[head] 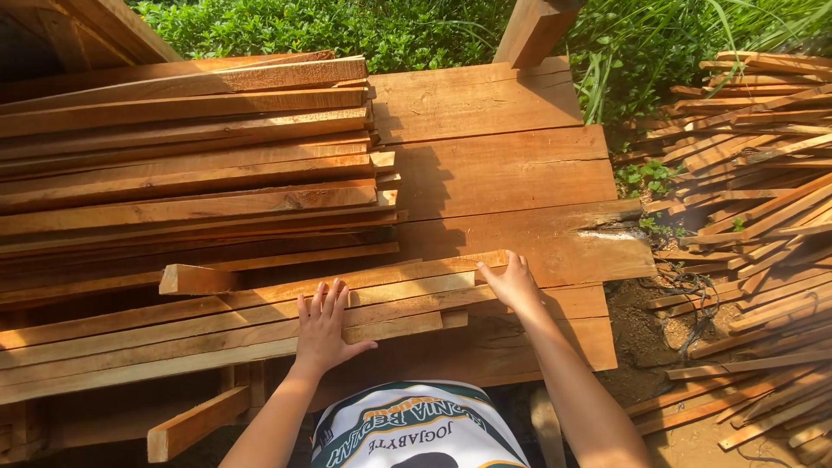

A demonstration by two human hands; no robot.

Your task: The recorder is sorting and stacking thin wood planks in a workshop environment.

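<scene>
Pressing flat on a low row of long wooden slats (217, 334), left hand (322, 334) with fingers spread wide and palm down, gripping nothing, just resting open across two or three of the strips near their right-hand ends; reaching to the very tips of the same slats, right hand (513, 284) with fingers extended and lightly curled against the end of the topmost strip, open too, closing on no piece that can be made out. Lying side by side, those slats, slanting up toward the right and resting on a platform of wide planks (511, 173), their ends staggered just short of the platform's right part. Rising behind them on the left, a taller stack of similar strips (191, 147), ends roughly flush, touching the same planks. Sitting on the near row close to the left hand, a short wooden block (195, 279); jutting out below the slats at lower left, another short offcut (195, 425). Heaped well apart at the right edge, on bare ground, a loose pile of thin sticks (754, 217); beyond the platform, green plants (347, 26)
</scene>
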